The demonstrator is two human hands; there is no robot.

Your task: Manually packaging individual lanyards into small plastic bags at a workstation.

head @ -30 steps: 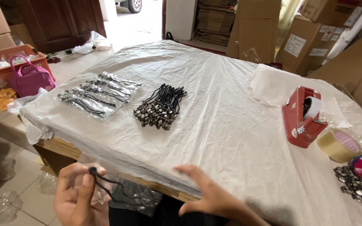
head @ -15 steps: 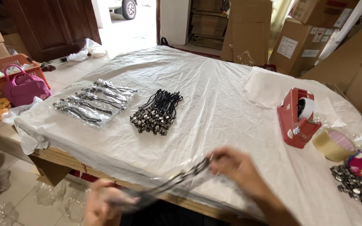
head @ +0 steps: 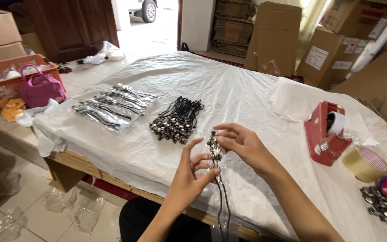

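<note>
right now both hands meet over the near edge of the desk point(head: 247, 89), which is draped in a white plastic sheet. the right hand point(head: 242, 145) has its grip pinched on the metal-charm end of a black cord lanyard point(head: 216, 154), fingertips closed around the top of the charm. the left hand point(head: 189, 179) has its grip closed lower on the same lanyard, thumb and fingers pressed against the charm where the cord begins; the 2 black cord strands hang down past the desk edge, inside what looks like a thin clear sleeve.

just beyond the hands, toward the middle of the desk, lies a loose pile of lanyards point(head: 178, 121) with black cords and metal ends. further toward the left edge sit packed lanyards in clear bags point(head: 113, 107), laid side by side. near the right edge stands a red tape dispenser point(head: 325, 134), with a roll of brown tape point(head: 361, 163) beside it and a heap of metal charms point(head: 386, 213) at the near right corner. off the desk to the left, an orange crate point(head: 1, 78) holds a pink bag point(head: 39, 89). cardboard boxes point(head: 332, 54) stand behind the far edge.
</note>
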